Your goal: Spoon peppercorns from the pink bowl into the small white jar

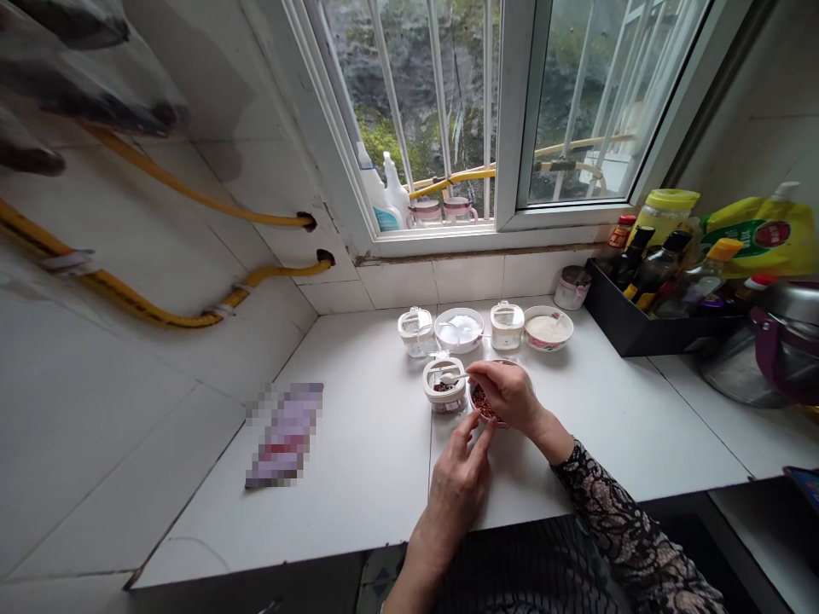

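Observation:
Pinched in my right hand [508, 394] is a small white spoon [451, 376], its tip over the open mouth of a clear seasoning jar [444, 401] with a white rim. Dark red bits, which look like peppercorns, show inside this jar. Just to its right stands a bowl [530, 375] of the same dark red peppercorns, partly hidden under my right hand. My left hand [461, 469] holds the bowl's near edge with thumb and fingertips. Behind are two similar jars, a left one [415, 333] and a right one [508, 327], a bowl of white grains [459, 329] and another bowl of pale grains [548, 329].
A blurred purple packet [287, 435] lies on the white counter [364, 477] at left. At right stand a black box [630, 328] of sauce bottles, a steel pot with a purple handle [768, 341] and a small lidded jar [572, 288]. A window [508, 222] rises behind.

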Motion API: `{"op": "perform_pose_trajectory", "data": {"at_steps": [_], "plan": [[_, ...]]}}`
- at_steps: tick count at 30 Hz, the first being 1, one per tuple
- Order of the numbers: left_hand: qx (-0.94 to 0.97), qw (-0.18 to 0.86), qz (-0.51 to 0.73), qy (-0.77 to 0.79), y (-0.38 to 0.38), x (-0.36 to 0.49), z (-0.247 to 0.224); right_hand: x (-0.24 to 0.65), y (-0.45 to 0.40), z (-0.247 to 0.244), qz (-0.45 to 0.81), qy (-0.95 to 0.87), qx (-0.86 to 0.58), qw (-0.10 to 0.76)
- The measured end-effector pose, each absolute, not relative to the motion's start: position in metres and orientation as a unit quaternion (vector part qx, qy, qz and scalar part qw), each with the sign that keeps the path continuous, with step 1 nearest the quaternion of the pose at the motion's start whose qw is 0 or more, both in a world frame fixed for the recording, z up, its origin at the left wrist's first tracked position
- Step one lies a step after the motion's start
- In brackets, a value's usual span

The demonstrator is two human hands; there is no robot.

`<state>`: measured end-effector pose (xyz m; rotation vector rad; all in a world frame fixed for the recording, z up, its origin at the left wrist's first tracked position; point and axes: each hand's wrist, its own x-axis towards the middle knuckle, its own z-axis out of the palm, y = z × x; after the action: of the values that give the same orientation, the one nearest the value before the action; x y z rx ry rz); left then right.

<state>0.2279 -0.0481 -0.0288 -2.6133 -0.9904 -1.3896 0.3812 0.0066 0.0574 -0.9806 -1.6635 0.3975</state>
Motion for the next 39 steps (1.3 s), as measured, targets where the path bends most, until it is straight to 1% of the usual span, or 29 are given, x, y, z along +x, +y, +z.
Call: {"op": "perform_pose_trajectory", "data": {"at_steps": [2, 7, 10, 15, 17, 25, 35, 39], "plan": [[-0.837, 0.01, -0.445, -0.317, -0.048, 0.228, -0.029, 0.384, 0.005, 0.058, 0.155, -0.706, -0.418, 0.551], [-0.839, -0.001, -0.443, -0.316, -0.049, 0.228, -0.026, 0.415, 0.011, 0.062, 0.215, -0.6, -0.487, 0.597], [-0.841, -0.005, -0.441, -0.313, -0.049, 0.227, -0.026, 0.43, 0.017, 0.062, 0.227, -0.604, -0.528, 0.552], [-0.84, -0.007, -0.444, -0.313, -0.049, 0.227, -0.027, 0.425, 0.018, 0.058, 0.207, -0.661, -0.57, 0.442], [-0.84, -0.008, -0.444, -0.312, -0.049, 0.227, -0.027, 0.421, 0.018, 0.057, 0.229, -0.666, -0.57, 0.423], [-0.839, -0.007, -0.443, -0.317, -0.049, 0.227, -0.027, 0.426, 0.021, 0.057, 0.298, -0.593, -0.576, 0.478], [-0.841, -0.003, -0.438, -0.317, -0.049, 0.227, -0.028, 0.426, 0.018, 0.059, 0.257, -0.614, -0.573, 0.478], [-0.841, -0.004, -0.439, -0.316, -0.049, 0.227, -0.028, 0.426, 0.018, 0.059, 0.216, -0.627, -0.587, 0.463]]}}
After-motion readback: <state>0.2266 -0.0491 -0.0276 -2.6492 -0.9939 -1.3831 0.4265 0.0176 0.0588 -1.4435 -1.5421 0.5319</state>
